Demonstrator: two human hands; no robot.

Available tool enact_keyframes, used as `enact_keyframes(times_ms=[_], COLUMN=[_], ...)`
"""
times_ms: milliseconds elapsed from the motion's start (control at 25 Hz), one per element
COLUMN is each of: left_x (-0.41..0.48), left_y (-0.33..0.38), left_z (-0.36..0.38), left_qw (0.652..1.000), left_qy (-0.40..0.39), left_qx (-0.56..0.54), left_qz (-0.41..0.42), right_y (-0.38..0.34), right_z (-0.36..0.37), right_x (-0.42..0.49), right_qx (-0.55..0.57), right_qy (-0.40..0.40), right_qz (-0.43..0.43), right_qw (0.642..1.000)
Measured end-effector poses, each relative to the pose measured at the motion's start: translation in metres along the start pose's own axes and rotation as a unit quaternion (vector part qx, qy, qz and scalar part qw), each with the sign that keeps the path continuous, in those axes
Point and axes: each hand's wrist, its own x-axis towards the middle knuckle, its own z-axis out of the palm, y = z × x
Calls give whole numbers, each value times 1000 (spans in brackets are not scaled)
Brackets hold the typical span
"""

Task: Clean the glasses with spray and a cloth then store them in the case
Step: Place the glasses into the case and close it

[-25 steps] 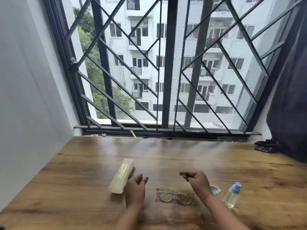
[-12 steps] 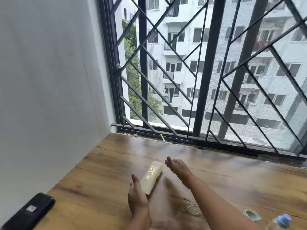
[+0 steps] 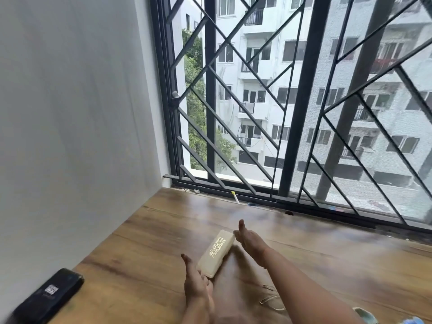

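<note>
A cream glasses case [image 3: 216,253], shut and printed with gold lettering, lies on the wooden table [image 3: 145,249]. My left hand [image 3: 196,280] is at the case's near end, fingers straight and touching it. My right hand [image 3: 249,239] reaches across to the far end of the case, fingers relaxed, thumb raised. The thin-framed glasses [image 3: 268,298] lie on the table under my right forearm, mostly hidden. A pale green cloth [image 3: 365,315] and the blue cap of the spray bottle [image 3: 413,321] show at the bottom right edge.
A black rectangular case or device [image 3: 49,295] lies at the table's left front corner by the white wall. A barred window [image 3: 292,136] runs along the back edge, with a small pen-like item [image 3: 235,197] on its sill.
The view has swung left. Both hands moved from beside the glasses to the cream case, the left to its near end, the right across to its far end.
</note>
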Motion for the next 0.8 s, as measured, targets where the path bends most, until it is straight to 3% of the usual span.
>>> enact_keyframes(times_ms=[240, 400, 640, 800], left_x=[-18, -22, -23, -29], left_y=[24, 12, -20, -38], left_z=[27, 46, 76, 92], left_qw=[996, 980, 950, 928], left_qy=[-67, -155, -188, -230], left_qx=[58, 122, 244, 285], left_qz=[8, -10, -39, -72], right_y=[13, 35, 74, 84], right_z=[-25, -54, -102, -115], right_x=[-15, -27, -68, -104], right_qx=[8, -15, -74, -19], right_qy=[36, 147, 287, 360], right_qz=[-54, -78, -49, -6], right_qw=[998, 986, 954, 933])
